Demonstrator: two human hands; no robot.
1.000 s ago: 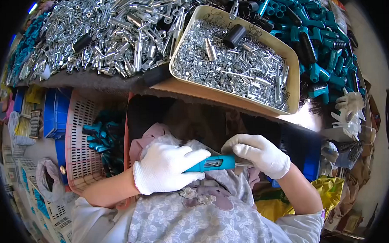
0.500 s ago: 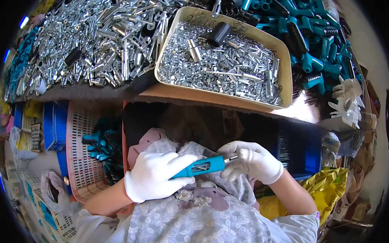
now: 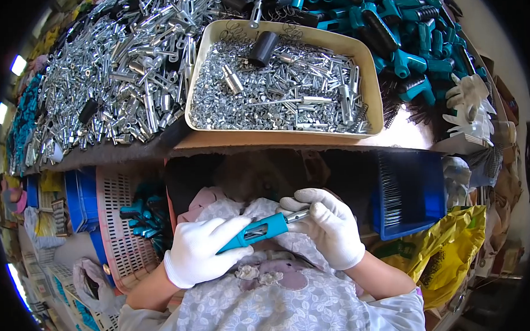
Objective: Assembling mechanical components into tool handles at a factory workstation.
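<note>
Both my hands wear white gloves and meet in front of my apron. My left hand (image 3: 201, 249) is closed around a teal tubular tool body (image 3: 274, 224), which has a long cut-out with metal showing inside. From its right end sticks a short metal shaft (image 3: 299, 215). The thumb and fingers of my right hand (image 3: 332, 230) pinch that shaft near its tip, the upper fingers curled over it. The tool lies tilted, its right end higher. Whatever else sits between the right fingertips is hidden.
On the bench ahead stand a cream tray (image 3: 252, 132) of small metal parts, a heap of metal pieces (image 3: 116, 71) and a pile of teal housings (image 3: 413, 64). Below are a pink basket (image 3: 116, 217), a blue bin (image 3: 418, 195) and a yellow bag (image 3: 460, 240).
The view has shifted, so the tray appears further left. My right fingers have lifted and spread a little around the shaft. The tool is tilted slightly more, still in both hands.
</note>
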